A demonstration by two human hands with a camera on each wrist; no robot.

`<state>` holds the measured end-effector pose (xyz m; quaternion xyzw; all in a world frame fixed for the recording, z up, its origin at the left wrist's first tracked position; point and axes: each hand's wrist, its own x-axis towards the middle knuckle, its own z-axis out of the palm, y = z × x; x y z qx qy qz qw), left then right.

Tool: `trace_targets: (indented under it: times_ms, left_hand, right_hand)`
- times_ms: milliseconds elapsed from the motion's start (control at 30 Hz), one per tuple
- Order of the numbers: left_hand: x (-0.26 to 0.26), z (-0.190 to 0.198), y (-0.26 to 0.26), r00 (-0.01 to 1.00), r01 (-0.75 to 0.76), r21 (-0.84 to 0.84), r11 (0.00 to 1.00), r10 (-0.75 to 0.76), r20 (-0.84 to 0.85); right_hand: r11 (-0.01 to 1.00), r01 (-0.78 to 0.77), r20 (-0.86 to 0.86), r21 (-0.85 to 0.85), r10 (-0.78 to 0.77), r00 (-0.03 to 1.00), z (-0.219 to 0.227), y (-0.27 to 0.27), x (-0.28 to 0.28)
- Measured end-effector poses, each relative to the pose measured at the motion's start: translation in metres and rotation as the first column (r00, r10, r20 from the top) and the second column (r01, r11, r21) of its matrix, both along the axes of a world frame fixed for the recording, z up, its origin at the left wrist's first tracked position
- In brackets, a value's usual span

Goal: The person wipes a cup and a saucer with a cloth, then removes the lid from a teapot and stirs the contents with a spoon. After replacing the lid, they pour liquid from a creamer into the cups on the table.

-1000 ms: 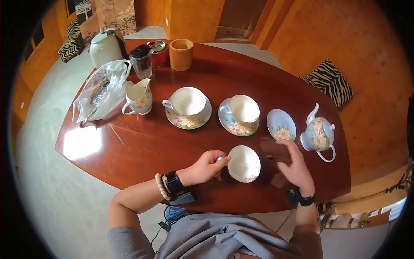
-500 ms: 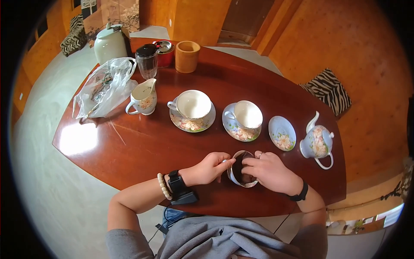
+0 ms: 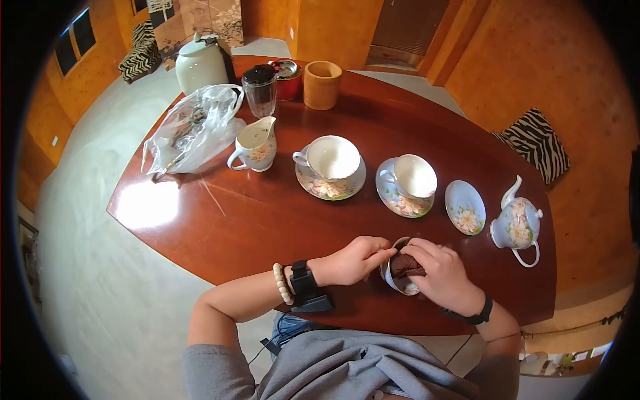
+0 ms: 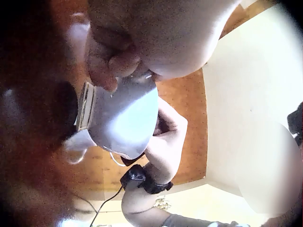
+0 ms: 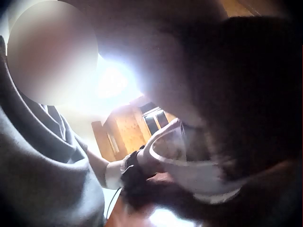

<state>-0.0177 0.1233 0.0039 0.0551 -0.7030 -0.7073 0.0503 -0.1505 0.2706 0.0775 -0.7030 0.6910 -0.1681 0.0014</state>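
Note:
My left hand (image 3: 352,262) pinches the handle side of a white floral teacup (image 4: 125,113), holding it tilted near the table's front edge. Inside the cup is a dark brown cloth (image 3: 405,265), bunched under the curled fingers of my right hand (image 3: 445,277). The left wrist view shows the cup's pale outer wall and foot ring, with the left fingers at its handle. Much of the cup's inside is hidden by the cloth and fingers. Beyond the right hand lies a bare blue floral saucer (image 3: 465,208).
Two teacups, a left one (image 3: 333,158) and a right one (image 3: 413,177), stand on saucers. The teapot (image 3: 520,223) is at right, the creamer (image 3: 257,145) at left. Farther back are a plastic bag (image 3: 193,130), lidded tumbler (image 3: 260,93), red tin (image 3: 288,83), wooden cup (image 3: 322,87) and pale jar (image 3: 201,67).
My right hand has brought the brown cloth from beside the teacup into it and shifted its fingers there. The left hand keeps its hold, and the cup has tilted. The head view has shifted.

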Motion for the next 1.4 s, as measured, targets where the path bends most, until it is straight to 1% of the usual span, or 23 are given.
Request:
trace_targets:
  times_ms: [100,133,233,300,367,400,500,533,633,700,733,767,833,867,900,1033,1100,1167,1200,1233,1300,1333,1400]
  left_hand:
    - [0.0,-0.002,-0.001,1.0,0.003,-0.023,1.0,-0.003,-0.021]
    - [0.0,-0.002,-0.001,1.0,0.005,-0.026,1.0,-0.005,-0.019]
    - [0.001,0.0,0.002,1.0,-0.002,-0.024,1.0,0.002,-0.01]
    - [0.001,0.001,0.003,1.0,-0.006,-0.018,1.0,0.006,0.001]
    - [-0.001,-0.001,0.002,1.0,-0.012,-0.005,1.0,0.012,0.015]
    - [-0.001,-0.002,0.002,1.0,-0.011,0.0,1.0,0.011,0.003]
    - [-0.001,-0.003,0.002,1.0,-0.01,0.007,1.0,0.011,-0.017]
    - [-0.001,-0.003,0.002,1.0,-0.01,-0.002,1.0,0.01,-0.015]
    - [0.001,0.0,0.002,0.999,0.007,-0.063,0.998,-0.01,-0.039]
    - [0.003,0.006,0.003,0.996,0.022,-0.143,0.989,-0.035,-0.086]
    - [0.0,0.0,0.003,0.954,-0.054,-0.354,0.934,-0.057,-0.296]
    - [0.0,-0.002,0.005,0.939,-0.093,-0.421,0.902,-0.062,-0.338]
    - [0.003,-0.003,0.007,0.904,-0.174,-0.55,0.817,-0.089,-0.418]
    - [0.007,0.008,0.009,0.951,-0.11,-0.49,0.865,-0.053,-0.306]
    - [0.007,0.011,0.01,0.95,-0.106,-0.506,0.856,-0.063,-0.306]
    - [0.004,0.019,0.015,0.944,-0.102,-0.552,0.827,-0.095,-0.317]
    - [0.004,0.022,0.019,0.949,-0.072,-0.585,0.808,-0.126,-0.291]
    - [0.005,0.026,0.018,0.96,-0.011,-0.642,0.767,-0.172,-0.222]
    - [0.002,0.023,0.02,0.916,-0.145,-0.664,0.734,-0.153,-0.37]
    - [0.002,0.03,0.022,0.919,-0.121,-0.698,0.706,-0.186,-0.347]
    - [0.003,0.048,0.026,0.92,-0.072,-0.759,0.647,-0.25,-0.302]
    - [-0.001,0.047,0.024,0.855,-0.118,-0.777,0.619,-0.334,-0.396]
    - [0.006,0.05,0.026,0.904,-0.116,-0.82,0.56,-0.283,-0.322]
  right_hand:
    - [0.992,-0.009,0.394,0.123,-0.041,0.918,-0.012,0.002,0.0]
    - [0.984,-0.085,0.398,0.156,0.016,0.917,-0.007,0.002,-0.003]
    - [0.908,-0.226,0.16,0.353,0.179,0.971,0.008,0.006,-0.023]
    - [0.978,-0.101,0.095,0.182,0.085,0.992,0.0,0.007,-0.024]
    - [0.998,0.057,0.065,0.003,-0.057,0.996,-0.007,0.006,-0.012]
    - [0.998,0.055,0.149,0.024,-0.058,0.987,-0.01,0.007,-0.007]
    - [0.992,-0.048,0.234,0.119,0.019,0.972,-0.019,0.013,0.0]
    - [0.972,-0.133,0.173,0.193,0.1,0.98,-0.014,0.014,-0.009]
    - [0.966,-0.055,0.142,0.252,0.019,0.99,0.011,0.019,-0.023]
    - [0.996,0.074,0.243,0.052,-0.084,0.966,0.013,0.021,-0.016]
    - [0.989,0.133,0.287,-0.06,-0.111,0.952,0.013,0.02,-0.008]
    - [0.965,0.195,0.331,-0.173,-0.13,0.935,0.012,0.02,-0.002]
    - [0.972,0.074,0.228,-0.221,-0.022,0.974,0.004,0.025,0.004]
    - [0.958,0.051,0.194,-0.281,0.005,0.981,0.001,0.029,0.004]
    - [0.941,0.026,0.159,-0.339,0.029,0.987,-0.002,0.032,0.005]
    - [0.739,0.178,0.194,-0.65,-0.064,0.979,0.008,0.041,-0.006]
    - [0.824,0.135,0.206,-0.55,-0.022,0.978,0.017,0.043,-0.003]
    - [0.954,-0.05,0.0,-0.297,0.052,0.999,0.024,0.036,0.0]
    - [0.955,-0.076,-0.005,-0.287,0.077,0.997,0.021,0.033,0.001]
    - [0.956,-0.102,-0.011,-0.277,0.103,0.995,0.016,0.031,0.0]
    - [0.953,-0.178,0.084,-0.246,0.204,0.975,0.017,0.032,-0.016]
    - [0.95,-0.215,0.136,-0.229,0.25,0.959,0.017,0.033,-0.024]
    - [0.982,-0.11,0.483,-0.152,0.171,0.859,0.013,0.034,-0.029]
